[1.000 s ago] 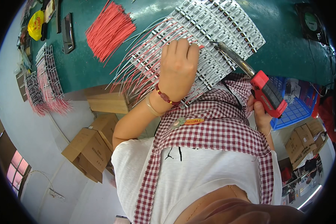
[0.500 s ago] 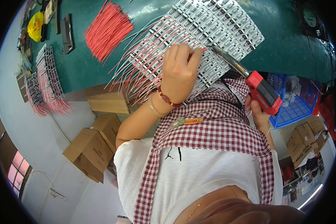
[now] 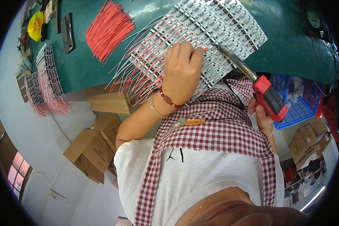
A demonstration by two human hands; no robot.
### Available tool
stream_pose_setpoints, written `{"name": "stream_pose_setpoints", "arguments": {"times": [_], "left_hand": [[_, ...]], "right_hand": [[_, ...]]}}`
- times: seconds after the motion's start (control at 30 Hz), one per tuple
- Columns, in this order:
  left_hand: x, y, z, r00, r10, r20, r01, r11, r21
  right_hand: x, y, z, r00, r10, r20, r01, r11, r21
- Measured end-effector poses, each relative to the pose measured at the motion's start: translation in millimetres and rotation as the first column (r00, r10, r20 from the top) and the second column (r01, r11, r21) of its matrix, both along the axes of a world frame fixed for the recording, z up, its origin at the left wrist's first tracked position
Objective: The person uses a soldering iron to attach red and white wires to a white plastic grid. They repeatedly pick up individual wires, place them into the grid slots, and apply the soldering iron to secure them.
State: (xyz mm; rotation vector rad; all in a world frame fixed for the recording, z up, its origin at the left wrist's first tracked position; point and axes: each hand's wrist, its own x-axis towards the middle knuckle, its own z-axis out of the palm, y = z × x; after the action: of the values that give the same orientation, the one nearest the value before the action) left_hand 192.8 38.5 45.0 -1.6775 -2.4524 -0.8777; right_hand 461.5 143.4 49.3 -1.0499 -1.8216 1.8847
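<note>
The left hand [image 3: 182, 71], over the boards [image 3: 229, 28] at one o'clock, pinches a red wire [image 3: 206, 49] while the right hand [image 3: 263, 116] grips the iron [image 3: 269, 97] at three, and lettering marks the apron [image 3: 214, 141]'s central badge [image 3: 195, 122], the yellow bag [image 3: 35, 27] at ten and the carton [image 3: 88, 154] at eight.

A workshop, as the soldering iron [image 3: 270, 98], component panels [image 3: 235, 28], red wires [image 3: 108, 32] and cardboard boxes [image 3: 87, 152] show.

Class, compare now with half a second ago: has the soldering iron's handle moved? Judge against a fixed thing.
Yes. Against the blue crate, the soldering iron's handle has shifted slightly to the right and lower in the picture.
</note>
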Motion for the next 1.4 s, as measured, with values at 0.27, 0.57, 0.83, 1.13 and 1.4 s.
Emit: {"name": "stream_pose_setpoints", "arguments": {"times": [0.27, 0.57, 0.83, 1.13, 1.4], "left_hand": [[-1.3, 1.0, -1.4, 0.998, 0.004, -0.065, -0.007, 0.999, -0.038], [9.7, -4.2, 0.5, 0.999, -0.052, -0.012, 0.052, 0.998, 0.019], [11.5, -2.2, -3.8, 0.999, -0.043, -0.009, 0.043, 0.998, 0.039], [12.9, -1.3, -1.9, 0.999, -0.03, -0.013, 0.03, 0.999, 0.017], [10.3, -1.8, 3.4, 0.997, -0.059, -0.042, 0.059, 0.998, -0.003]], "right_hand": [[-4.1, 3.4, 9.6, 0.998, 0.05, -0.034, -0.052, 0.997, -0.053], [4.1, 1.3, 4.5, 0.994, 0.109, -0.019, -0.11, 0.992, -0.065], [10.6, 0.1, -5.2, 0.995, 0.094, 0.041, -0.094, 0.995, 0.011], [14.2, 1.0, -3.7, 0.998, 0.063, 0.029, -0.064, 0.997, 0.041], [20.8, 0.1, -5.0, 0.999, 0.043, -0.011, -0.043, 0.999, -0.003]]}}
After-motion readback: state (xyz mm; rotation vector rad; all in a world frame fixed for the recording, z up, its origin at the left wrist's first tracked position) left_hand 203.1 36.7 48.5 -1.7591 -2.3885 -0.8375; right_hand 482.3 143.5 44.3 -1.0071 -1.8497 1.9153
